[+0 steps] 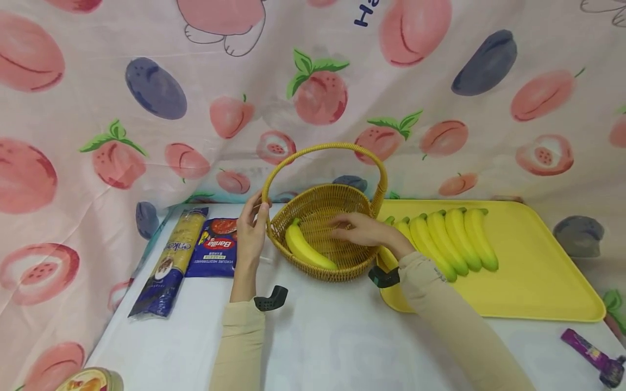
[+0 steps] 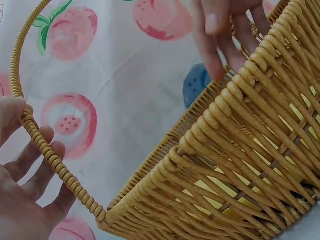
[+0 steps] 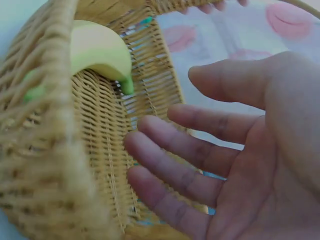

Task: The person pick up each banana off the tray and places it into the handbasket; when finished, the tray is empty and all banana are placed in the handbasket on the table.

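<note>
Basket [image 1: 326,233]: sat at the centre of the frame on the counter [image 1: 323,336], one banana [image 1: 307,248] lying inside along its left wall.
Left hand [image 1: 251,231]: fingers relaxed and straight, touching the handle [image 1: 267,190] where it joins the rim.
Right hand [image 1: 364,231]: inside the basket, fingers spread, grasping nothing.
Tray [image 1: 538,271]: to the right, bearing a row of bananas [image 1: 447,239].
Advice: steadying the basket by its handle would likely keep it from sliding.
</note>
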Motion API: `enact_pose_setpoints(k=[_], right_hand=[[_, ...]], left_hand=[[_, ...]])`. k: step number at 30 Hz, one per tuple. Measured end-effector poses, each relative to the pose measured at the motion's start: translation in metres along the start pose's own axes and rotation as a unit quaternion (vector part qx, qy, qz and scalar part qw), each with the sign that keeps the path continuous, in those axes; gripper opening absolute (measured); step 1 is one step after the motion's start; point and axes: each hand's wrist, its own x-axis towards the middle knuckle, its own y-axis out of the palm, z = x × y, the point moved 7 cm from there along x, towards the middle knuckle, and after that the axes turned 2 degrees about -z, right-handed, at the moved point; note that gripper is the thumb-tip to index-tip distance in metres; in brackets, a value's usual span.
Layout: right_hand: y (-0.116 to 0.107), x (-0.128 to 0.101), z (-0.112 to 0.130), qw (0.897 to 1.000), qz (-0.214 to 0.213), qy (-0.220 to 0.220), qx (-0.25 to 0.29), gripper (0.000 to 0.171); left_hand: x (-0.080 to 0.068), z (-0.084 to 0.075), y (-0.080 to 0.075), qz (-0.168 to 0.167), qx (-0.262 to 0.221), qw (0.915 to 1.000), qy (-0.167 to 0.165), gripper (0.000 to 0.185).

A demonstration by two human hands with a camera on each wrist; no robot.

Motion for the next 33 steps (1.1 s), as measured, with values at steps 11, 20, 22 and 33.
enact_pose_setpoints(k=[11, 20, 22, 33], right_hand=[[-0.027, -0.038, -0.021, 0.992, -0.113, -0.049, 0.032, 0.033], [-0.050, -0.077, -0.055, 0.980, -0.194, -0.039, 0.016, 0.034], [-0.056, -0.086, -0.062, 0.976, -0.213, -0.034, 0.012, 0.033], [-0.086, -0.129, -0.119, 0.946, -0.322, 0.029, 0.025, 0.035]], left_hand=[[-0.001, 0.000, -0.001, -0.003, 0.000, 1.0000, 0.001, 0.040], [0.000, 0.002, 0.002, 0.005, -0.010, 0.9999, -0.007, 0.040], [0.000, 0.002, 0.001, 0.005, -0.008, 0.9999, -0.007, 0.040], [0.000, 0.001, 0.000, 0.005, -0.004, 0.9999, -0.014, 0.040]])
